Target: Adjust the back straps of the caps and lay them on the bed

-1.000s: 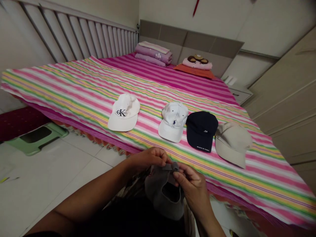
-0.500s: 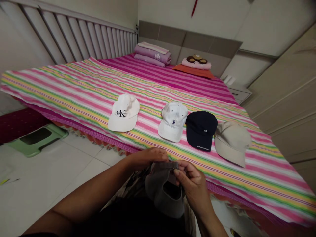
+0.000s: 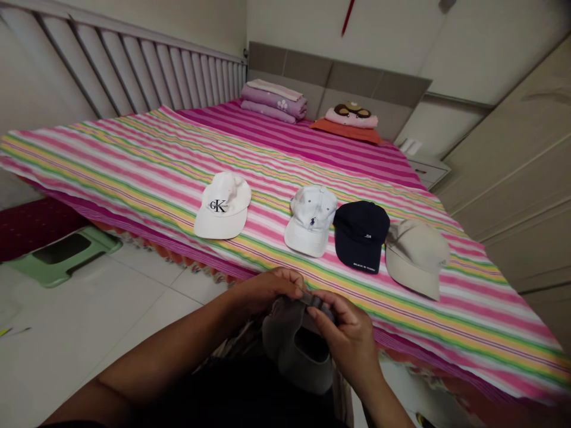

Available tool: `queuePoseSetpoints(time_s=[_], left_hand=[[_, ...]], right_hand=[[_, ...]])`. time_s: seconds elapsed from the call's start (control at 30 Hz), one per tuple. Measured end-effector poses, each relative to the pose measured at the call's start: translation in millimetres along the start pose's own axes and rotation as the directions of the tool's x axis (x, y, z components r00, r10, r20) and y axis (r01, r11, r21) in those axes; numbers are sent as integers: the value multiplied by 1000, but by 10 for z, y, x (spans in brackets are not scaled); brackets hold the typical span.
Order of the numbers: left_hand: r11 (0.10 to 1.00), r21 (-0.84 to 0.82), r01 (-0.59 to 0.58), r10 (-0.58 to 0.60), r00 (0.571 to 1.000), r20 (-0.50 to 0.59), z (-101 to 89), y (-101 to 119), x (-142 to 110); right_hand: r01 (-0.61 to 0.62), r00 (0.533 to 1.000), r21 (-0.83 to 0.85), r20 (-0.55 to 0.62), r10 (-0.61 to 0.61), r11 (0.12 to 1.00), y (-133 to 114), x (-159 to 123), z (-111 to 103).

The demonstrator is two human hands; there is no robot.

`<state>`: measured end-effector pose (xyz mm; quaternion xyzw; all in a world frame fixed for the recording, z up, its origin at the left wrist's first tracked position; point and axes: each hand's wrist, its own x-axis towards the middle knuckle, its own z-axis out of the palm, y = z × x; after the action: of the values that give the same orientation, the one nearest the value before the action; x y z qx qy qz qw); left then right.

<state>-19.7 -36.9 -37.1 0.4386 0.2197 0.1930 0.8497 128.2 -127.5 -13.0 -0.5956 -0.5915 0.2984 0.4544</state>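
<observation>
A dark grey cap (image 3: 288, 339) hangs in front of my lap, its back opening and strap turned up toward me. My left hand (image 3: 272, 290) pinches the strap from the left, fingers closed. From the right, my right hand (image 3: 345, 324) grips the strap between thumb and fingers, close to the left fingertips. Beyond them on the bed lie a white cap with black letters (image 3: 223, 205), a white cap with a small blue logo (image 3: 311, 220), a navy cap (image 3: 362, 236) and a beige cap (image 3: 418, 257). The navy one sits against its neighbours.
The bed has a striped sheet (image 3: 134, 172), a white side rail (image 3: 134, 65) and a grey headboard (image 3: 357, 83). Folded lilac bedding (image 3: 272, 104) and a pink pillow (image 3: 352, 119) lie at the far end. A green stool (image 3: 66, 255) stands on the tiled floor at left.
My right fingers have shifted slightly left along the strap, nearer my left fingertips. My left thumb shows again on the strap. The caps on the bed have stayed put.
</observation>
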Motion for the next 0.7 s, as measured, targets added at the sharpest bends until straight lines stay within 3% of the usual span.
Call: queuePoseSetpoints(time_s=[0.13,0.23,0.33,0.43,0.5,0.57,0.7], left_hand=[[999,26,-44,44,999,4,-27,38,-3],[992,128,-21,16,999,38,-92,96,-28],[976,212,51,-74,992,101,-170,139,-41],[995,98,16,-25,995,93,-211,152,-21],[1000,-8,-24,25,997,70,-208,161,-1],[998,-62,-23,28,997,68,-186,178,13],[995,-59,80,-69,984,164,-124,222,17]], right_hand=[[-22,999,34,36,20,999,42,-23,-9],[-160,985,181,100,143,970,57,23,-34],[-331,924,339,305,230,881,77,138,-109],[-391,827,324,534,175,861,125,248,-200],[-398,789,317,598,144,861,158,277,-240],[-413,816,404,562,135,816,170,270,-256],[-468,872,616,436,221,633,117,247,-246]])
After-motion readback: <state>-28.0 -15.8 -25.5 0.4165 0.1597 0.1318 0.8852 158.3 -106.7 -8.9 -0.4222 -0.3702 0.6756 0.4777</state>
